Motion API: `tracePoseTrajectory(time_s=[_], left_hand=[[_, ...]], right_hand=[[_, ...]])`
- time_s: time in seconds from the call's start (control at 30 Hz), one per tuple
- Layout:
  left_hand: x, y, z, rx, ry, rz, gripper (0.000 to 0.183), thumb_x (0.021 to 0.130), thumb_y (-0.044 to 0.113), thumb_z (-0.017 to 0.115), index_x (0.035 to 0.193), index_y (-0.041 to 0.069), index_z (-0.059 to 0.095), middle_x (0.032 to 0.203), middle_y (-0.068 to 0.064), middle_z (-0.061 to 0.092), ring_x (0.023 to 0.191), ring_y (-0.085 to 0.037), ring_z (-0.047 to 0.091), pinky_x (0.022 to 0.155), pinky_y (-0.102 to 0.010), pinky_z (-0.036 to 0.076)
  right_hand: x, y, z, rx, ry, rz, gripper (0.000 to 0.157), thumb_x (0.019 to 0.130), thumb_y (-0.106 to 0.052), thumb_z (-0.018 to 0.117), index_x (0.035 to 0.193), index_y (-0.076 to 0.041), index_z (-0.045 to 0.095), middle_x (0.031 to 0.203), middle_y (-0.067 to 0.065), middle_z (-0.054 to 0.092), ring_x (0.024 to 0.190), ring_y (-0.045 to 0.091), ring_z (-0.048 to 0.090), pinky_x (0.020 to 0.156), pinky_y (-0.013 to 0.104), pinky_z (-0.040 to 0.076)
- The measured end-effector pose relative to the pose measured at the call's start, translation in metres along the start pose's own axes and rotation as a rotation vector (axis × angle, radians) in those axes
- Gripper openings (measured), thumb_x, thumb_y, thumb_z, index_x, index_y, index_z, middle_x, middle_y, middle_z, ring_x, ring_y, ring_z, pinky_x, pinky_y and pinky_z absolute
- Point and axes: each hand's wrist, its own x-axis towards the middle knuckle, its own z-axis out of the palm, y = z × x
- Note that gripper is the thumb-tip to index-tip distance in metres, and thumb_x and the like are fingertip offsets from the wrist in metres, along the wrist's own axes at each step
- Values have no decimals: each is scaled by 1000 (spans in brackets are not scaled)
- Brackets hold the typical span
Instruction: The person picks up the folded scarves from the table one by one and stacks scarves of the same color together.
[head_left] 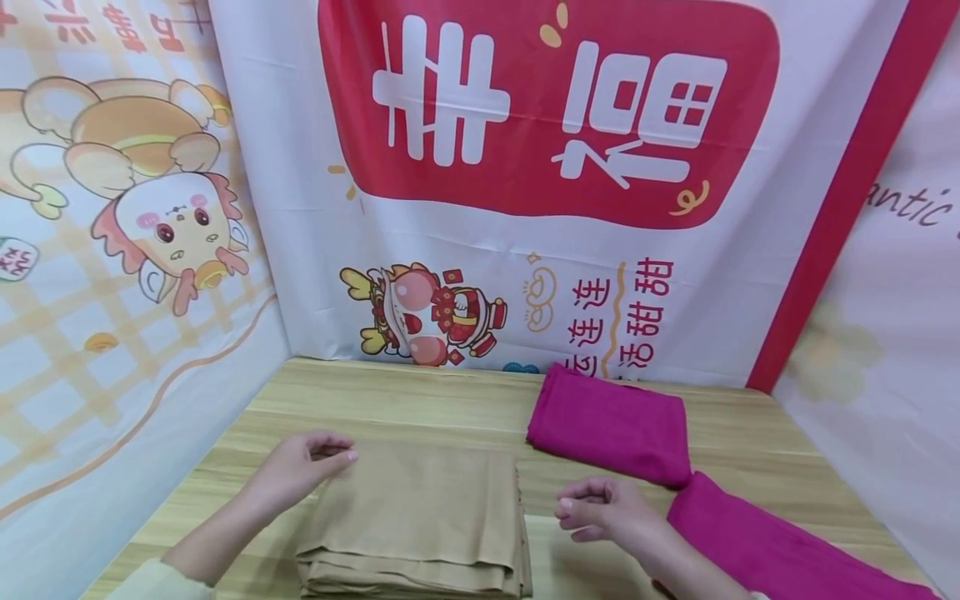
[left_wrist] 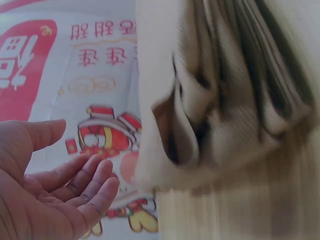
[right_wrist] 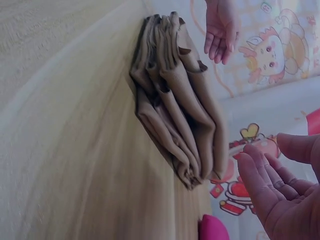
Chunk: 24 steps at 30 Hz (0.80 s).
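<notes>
A tan cloth (head_left: 427,504), folded into a thick flat rectangle, lies on the wooden table in front of me. My left hand (head_left: 311,467) hovers at its far left corner, fingers loosely bent and nothing held. To the right of the cloth, across a small gap, my right hand (head_left: 603,512) is held above the table with relaxed fingers and an empty palm. In the right wrist view the stacked layers of the tan cloth (right_wrist: 180,105) show along its side. The left wrist view shows loose fold ends of the tan cloth (left_wrist: 215,100) beside the left hand (left_wrist: 65,190).
A folded magenta cloth (head_left: 611,423) lies at the back right of the table (head_left: 337,400). A second magenta cloth (head_left: 765,542) stretches along the right side, partly behind the right forearm. Printed hangings (head_left: 285,208) enclose the table at the back and sides.
</notes>
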Motion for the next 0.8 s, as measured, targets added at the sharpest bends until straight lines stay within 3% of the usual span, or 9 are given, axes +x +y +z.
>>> tracePoseTrajectory(time_s=[0.2,0.33,0.8], left_hand=[[5,26,23,-115,-76,51,35,89,21,71,113,-4,66,101,-7,69,94,-21,63,79,-32,53],[12,41,43,-184,-131,105,35,89,21,71,113,-4,66,101,-6,68,95,-21,63,81,-33,53],[29,95,129,-346,-287,177,27,88,18,72,108,1,68,94,-2,67,87,-15,61,76,-28,53]], right_hand=[[-8,-7,-19,-43,58,-18,36,91,-17,70,111,12,62,95,16,70,88,27,68,76,40,57],[-16,-10,-32,-58,89,13,36,91,-18,70,110,11,62,98,17,70,90,29,68,76,41,56],[-58,2,-97,-177,193,47,41,96,-19,63,119,13,55,105,12,67,96,25,66,80,37,55]])
